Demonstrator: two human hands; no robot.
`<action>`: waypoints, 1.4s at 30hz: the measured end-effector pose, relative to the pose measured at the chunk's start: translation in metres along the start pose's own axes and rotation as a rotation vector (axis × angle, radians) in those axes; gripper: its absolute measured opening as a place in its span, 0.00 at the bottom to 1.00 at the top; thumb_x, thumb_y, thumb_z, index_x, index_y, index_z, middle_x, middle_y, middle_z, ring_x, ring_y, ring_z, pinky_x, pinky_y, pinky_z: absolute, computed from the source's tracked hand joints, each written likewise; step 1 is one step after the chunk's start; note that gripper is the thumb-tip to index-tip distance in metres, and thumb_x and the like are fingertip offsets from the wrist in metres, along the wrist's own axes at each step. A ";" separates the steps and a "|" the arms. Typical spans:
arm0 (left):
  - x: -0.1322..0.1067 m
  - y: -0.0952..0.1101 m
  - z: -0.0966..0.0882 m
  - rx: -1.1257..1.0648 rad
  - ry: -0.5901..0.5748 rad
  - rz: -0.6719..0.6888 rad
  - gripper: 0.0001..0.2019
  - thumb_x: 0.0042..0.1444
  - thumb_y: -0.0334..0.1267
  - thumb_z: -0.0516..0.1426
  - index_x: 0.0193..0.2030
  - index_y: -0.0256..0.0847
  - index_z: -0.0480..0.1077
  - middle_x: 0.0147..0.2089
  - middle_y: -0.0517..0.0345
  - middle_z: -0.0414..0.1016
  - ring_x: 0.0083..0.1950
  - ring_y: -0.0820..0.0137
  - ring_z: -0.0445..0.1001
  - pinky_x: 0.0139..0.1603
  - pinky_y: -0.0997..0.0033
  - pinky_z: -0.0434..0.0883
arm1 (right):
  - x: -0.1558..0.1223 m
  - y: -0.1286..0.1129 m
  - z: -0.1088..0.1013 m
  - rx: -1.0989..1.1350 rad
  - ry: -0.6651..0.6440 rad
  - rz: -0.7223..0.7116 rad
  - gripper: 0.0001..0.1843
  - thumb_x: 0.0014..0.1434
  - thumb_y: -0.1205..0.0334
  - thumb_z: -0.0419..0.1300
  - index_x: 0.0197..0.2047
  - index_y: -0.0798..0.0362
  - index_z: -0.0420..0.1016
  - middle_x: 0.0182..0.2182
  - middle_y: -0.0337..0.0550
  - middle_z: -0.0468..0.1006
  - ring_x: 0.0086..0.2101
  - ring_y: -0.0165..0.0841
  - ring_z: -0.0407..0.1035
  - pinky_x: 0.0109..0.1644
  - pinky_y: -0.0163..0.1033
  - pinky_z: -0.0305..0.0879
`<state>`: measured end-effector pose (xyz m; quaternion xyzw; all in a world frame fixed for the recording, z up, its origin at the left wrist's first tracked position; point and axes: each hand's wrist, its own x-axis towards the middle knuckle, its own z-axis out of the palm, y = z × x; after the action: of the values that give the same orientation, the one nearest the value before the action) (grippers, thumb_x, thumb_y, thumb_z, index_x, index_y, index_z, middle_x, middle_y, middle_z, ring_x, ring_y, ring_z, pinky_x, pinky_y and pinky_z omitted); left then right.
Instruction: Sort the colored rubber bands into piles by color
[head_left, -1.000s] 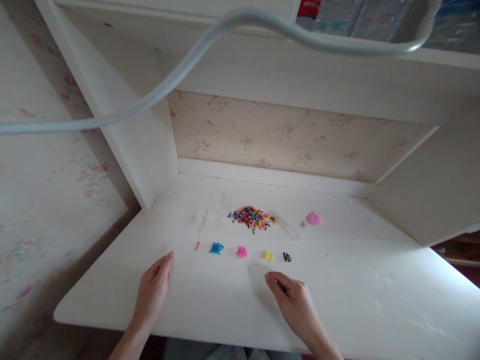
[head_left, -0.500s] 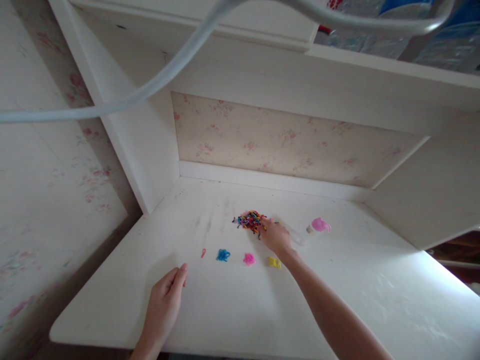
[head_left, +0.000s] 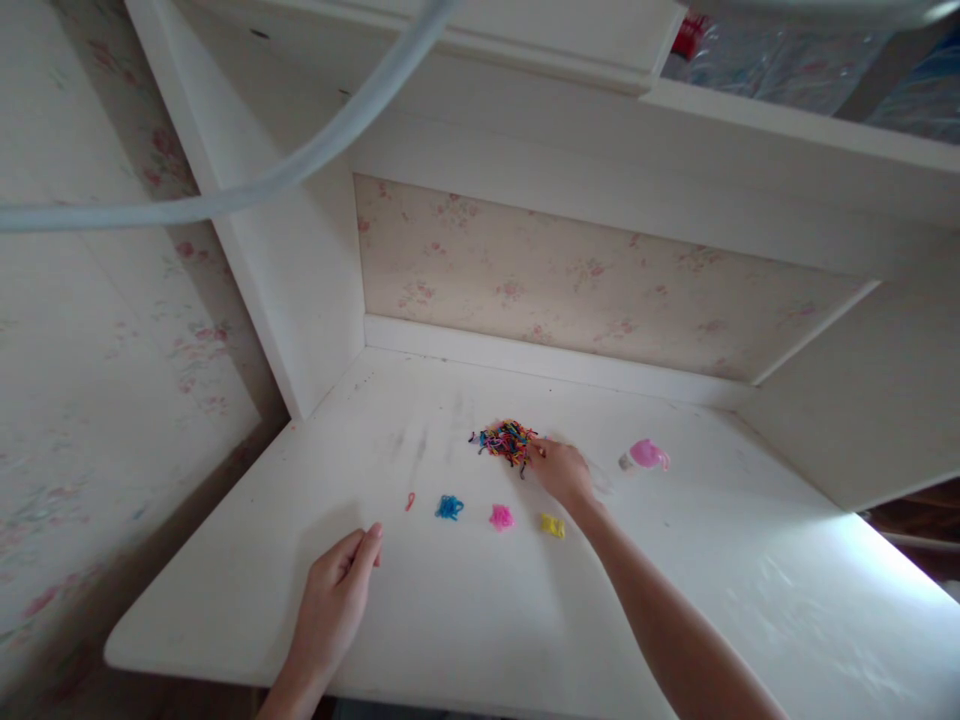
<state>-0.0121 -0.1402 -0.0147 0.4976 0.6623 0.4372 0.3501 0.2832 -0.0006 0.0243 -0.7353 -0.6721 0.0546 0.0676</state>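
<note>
Loop pile (head_left: 504,440) is multicol., tangled, prob. rubber.

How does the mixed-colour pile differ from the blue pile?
The mixed pile has many colours; the blue pile has one. The mixed pile is bigger than the blue pile. The right hand is at the mixed pile; no hand touches the blue pile. Both lie on the white table.

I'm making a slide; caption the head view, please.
Right hand at a multicoloured heap of thin loops on a white tabletop, beyond a blue pile, pink pile and yellow pile.
</note>
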 end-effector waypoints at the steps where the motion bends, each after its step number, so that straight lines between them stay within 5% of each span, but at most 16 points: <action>1: 0.000 0.001 0.000 0.002 -0.001 0.000 0.22 0.57 0.57 0.48 0.21 0.42 0.55 0.19 0.68 0.45 0.22 0.76 0.49 0.23 0.76 0.51 | 0.001 0.002 -0.001 0.021 0.004 0.001 0.20 0.65 0.55 0.45 0.45 0.47 0.78 0.37 0.48 0.80 0.37 0.38 0.74 0.37 0.37 0.63; 21: -0.001 0.004 0.001 0.033 -0.002 -0.003 0.21 0.57 0.56 0.49 0.21 0.42 0.57 0.18 0.68 0.44 0.20 0.76 0.49 0.22 0.76 0.51 | -0.007 0.014 -0.004 0.278 0.131 0.058 0.21 0.62 0.51 0.47 0.42 0.49 0.79 0.32 0.42 0.80 0.30 0.33 0.70 0.31 0.32 0.55; 28: -0.001 0.001 0.002 0.040 -0.020 0.003 0.22 0.57 0.56 0.49 0.22 0.41 0.57 0.19 0.68 0.44 0.21 0.76 0.50 0.23 0.76 0.51 | -0.063 -0.001 0.004 0.344 0.141 -0.028 0.20 0.61 0.50 0.48 0.38 0.48 0.79 0.20 0.36 0.75 0.22 0.29 0.68 0.27 0.31 0.53; 33: -0.002 0.002 0.002 0.061 -0.034 0.008 0.22 0.58 0.56 0.48 0.22 0.41 0.58 0.19 0.69 0.44 0.21 0.76 0.50 0.23 0.76 0.50 | -0.106 -0.010 0.015 0.185 0.200 -0.202 0.18 0.63 0.56 0.47 0.35 0.47 0.79 0.22 0.37 0.77 0.23 0.27 0.69 0.27 0.31 0.50; 42: -0.003 0.002 0.003 0.096 -0.028 0.025 0.22 0.57 0.56 0.48 0.22 0.41 0.58 0.19 0.68 0.45 0.21 0.76 0.50 0.22 0.77 0.51 | -0.116 -0.013 0.025 -0.044 0.233 -0.297 0.15 0.63 0.62 0.49 0.31 0.46 0.75 0.21 0.34 0.78 0.22 0.27 0.69 0.25 0.35 0.39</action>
<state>-0.0077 -0.1417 -0.0139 0.5282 0.6714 0.4020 0.3297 0.2555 -0.1142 0.0011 -0.6306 -0.7620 -0.0561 0.1362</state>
